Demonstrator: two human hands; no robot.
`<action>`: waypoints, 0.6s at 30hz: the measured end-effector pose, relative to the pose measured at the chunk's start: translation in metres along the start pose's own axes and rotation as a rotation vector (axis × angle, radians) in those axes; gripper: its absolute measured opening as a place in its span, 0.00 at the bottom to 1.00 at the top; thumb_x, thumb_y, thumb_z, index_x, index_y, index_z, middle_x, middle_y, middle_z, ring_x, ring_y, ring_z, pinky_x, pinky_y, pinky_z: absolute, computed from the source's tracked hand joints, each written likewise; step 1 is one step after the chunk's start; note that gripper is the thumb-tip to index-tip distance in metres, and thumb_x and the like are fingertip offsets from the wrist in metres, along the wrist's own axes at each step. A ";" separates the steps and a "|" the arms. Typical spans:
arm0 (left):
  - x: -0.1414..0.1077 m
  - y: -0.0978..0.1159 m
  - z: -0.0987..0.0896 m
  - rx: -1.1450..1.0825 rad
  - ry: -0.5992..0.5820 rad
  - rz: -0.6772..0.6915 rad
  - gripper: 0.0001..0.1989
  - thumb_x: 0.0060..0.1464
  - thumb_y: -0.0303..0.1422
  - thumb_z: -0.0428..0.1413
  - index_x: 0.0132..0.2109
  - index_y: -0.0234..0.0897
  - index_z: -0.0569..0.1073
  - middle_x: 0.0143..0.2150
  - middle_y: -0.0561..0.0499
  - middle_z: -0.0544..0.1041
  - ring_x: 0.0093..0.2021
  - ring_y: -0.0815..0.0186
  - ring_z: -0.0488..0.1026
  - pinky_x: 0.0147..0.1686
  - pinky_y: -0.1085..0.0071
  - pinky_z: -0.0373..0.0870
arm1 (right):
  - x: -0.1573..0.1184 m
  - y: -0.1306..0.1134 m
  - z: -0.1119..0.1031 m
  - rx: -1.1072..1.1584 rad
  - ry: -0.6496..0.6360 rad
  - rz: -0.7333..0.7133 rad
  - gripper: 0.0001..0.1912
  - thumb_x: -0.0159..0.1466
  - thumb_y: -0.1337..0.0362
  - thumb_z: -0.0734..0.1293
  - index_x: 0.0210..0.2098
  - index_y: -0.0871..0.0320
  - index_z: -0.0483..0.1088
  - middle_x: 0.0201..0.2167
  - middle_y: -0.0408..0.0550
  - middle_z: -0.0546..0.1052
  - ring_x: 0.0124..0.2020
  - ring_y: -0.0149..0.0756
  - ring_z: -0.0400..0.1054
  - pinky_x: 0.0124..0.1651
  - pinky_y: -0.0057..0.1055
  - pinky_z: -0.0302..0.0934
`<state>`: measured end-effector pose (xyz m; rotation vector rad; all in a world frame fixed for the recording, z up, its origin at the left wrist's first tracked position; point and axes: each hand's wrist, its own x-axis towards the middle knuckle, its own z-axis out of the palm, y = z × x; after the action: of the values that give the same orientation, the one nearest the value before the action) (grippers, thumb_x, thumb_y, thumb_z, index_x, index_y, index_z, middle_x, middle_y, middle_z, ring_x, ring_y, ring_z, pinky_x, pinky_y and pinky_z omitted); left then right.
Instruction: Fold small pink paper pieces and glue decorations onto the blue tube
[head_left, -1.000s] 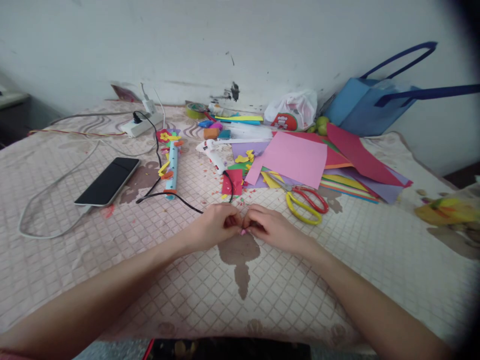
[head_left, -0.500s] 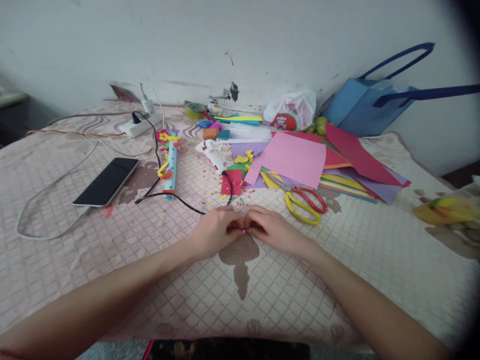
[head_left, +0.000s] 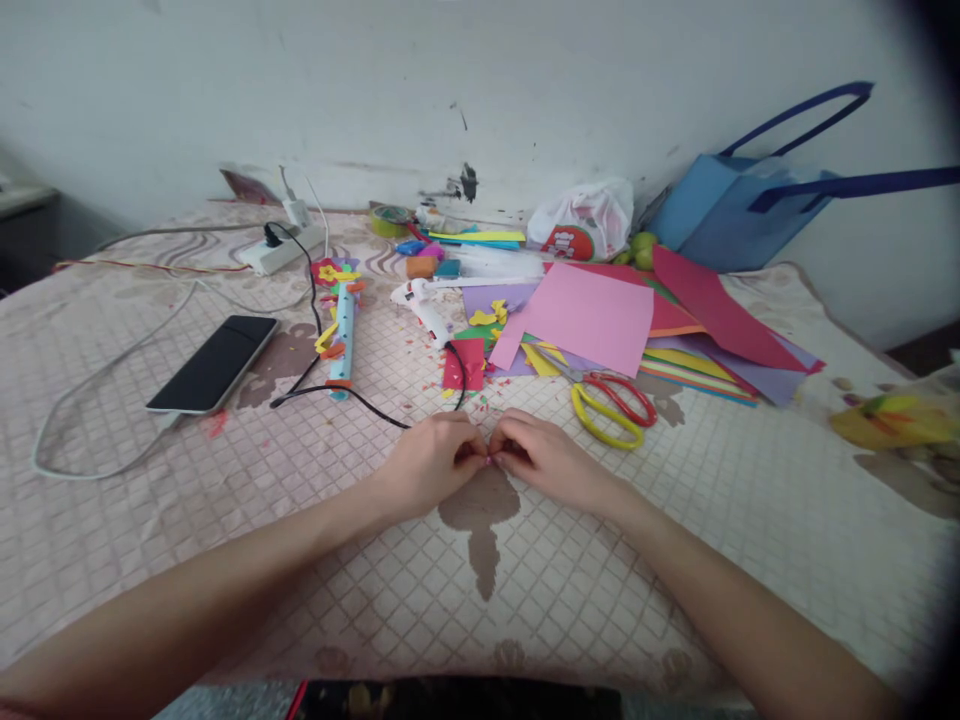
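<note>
My left hand [head_left: 437, 462] and my right hand [head_left: 551, 460] meet fingertip to fingertip above the tablecloth. Both are closed in a pinch on a tiny pink piece [head_left: 490, 460], mostly hidden by the fingers; its kind is too small to make out. Just beyond them lies a white hot glue gun [head_left: 424, 315], its black cord running left past my left hand. A red paper square [head_left: 463, 365] with small paper scraps is near the gun's handle. To the right of my right hand rest scissors [head_left: 607, 410] with one yellow and one red handle loop.
Coloured paper sheets [head_left: 589, 310] spread at the back right, near a blue bag [head_left: 739, 210] and a white plastic bag [head_left: 583, 222]. Leftward are a decorated light-blue strip [head_left: 343, 335], a phone [head_left: 214, 365] on its cable and a power strip [head_left: 281, 250]. A yellow bag [head_left: 892, 420] lies far right.
Both hands keep their pinch at almost the same spot. Nothing else on the table has visibly moved; the view has shifted very slightly.
</note>
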<state>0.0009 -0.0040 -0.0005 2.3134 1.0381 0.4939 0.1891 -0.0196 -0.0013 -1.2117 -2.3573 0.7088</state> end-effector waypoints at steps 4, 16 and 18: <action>0.001 0.000 -0.002 -0.049 0.019 -0.037 0.03 0.49 0.28 0.54 0.32 0.35 0.72 0.31 0.51 0.73 0.30 0.69 0.68 0.28 0.75 0.62 | 0.000 -0.002 0.000 0.015 0.040 0.007 0.07 0.58 0.76 0.61 0.30 0.58 0.63 0.32 0.43 0.67 0.34 0.32 0.62 0.35 0.28 0.55; 0.003 0.003 -0.008 -0.120 0.050 -0.099 0.04 0.50 0.28 0.53 0.30 0.33 0.72 0.27 0.52 0.74 0.26 0.71 0.68 0.26 0.76 0.63 | 0.001 -0.004 0.001 0.092 0.165 0.027 0.08 0.57 0.77 0.61 0.30 0.58 0.63 0.30 0.43 0.66 0.33 0.31 0.61 0.34 0.27 0.55; 0.003 0.003 -0.008 -0.130 0.065 -0.092 0.04 0.49 0.28 0.52 0.30 0.34 0.72 0.27 0.52 0.73 0.27 0.71 0.68 0.27 0.76 0.63 | 0.001 -0.005 0.001 0.104 0.176 0.036 0.08 0.57 0.77 0.61 0.30 0.58 0.63 0.30 0.43 0.66 0.32 0.31 0.61 0.33 0.27 0.55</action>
<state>0.0004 -0.0004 0.0083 2.1382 1.1048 0.5859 0.1846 -0.0213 0.0014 -1.2219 -2.1344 0.6971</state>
